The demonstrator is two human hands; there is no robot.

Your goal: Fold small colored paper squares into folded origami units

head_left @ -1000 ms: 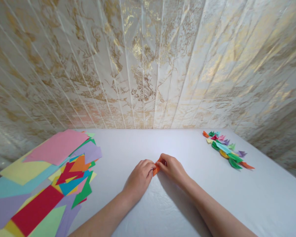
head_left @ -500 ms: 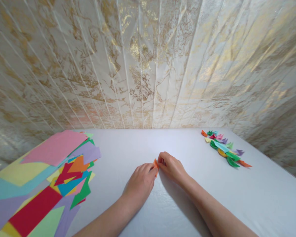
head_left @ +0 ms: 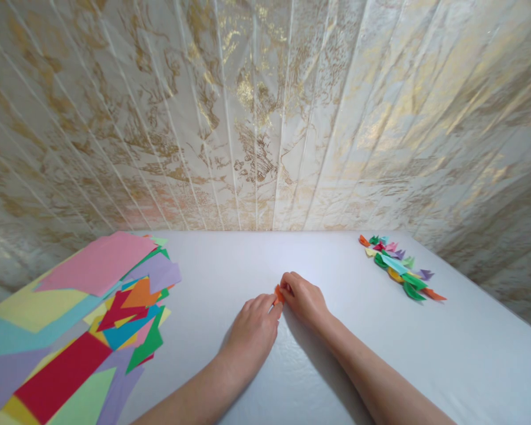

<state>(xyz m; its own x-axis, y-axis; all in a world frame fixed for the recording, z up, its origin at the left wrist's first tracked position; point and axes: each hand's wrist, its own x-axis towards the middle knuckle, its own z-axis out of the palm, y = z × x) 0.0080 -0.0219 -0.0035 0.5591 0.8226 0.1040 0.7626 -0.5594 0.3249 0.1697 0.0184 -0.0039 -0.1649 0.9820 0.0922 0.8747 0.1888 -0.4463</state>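
A small piece of orange paper (head_left: 279, 294) is between my two hands, near the middle of the white table. My left hand (head_left: 254, 323) has its fingers closed on the paper's left side, with the palm low over the tabletop. From the right, my right hand (head_left: 304, 295) pinches the same piece between thumb and curled fingers. Most of the orange paper is hidden by my fingers, so its folds cannot be made out.
On the left lies a spread of coloured paper sheets (head_left: 66, 375), large and small, overlapping. Several small folded paper pieces (head_left: 396, 264) sit in a cluster at the right. Behind the white table (head_left: 230, 260) hangs a gold-patterned curtain (head_left: 256, 147).
Less of the orange paper shows between my fingers now. My right hand has shifted slightly left, closer to my left hand. The view has turned slightly.
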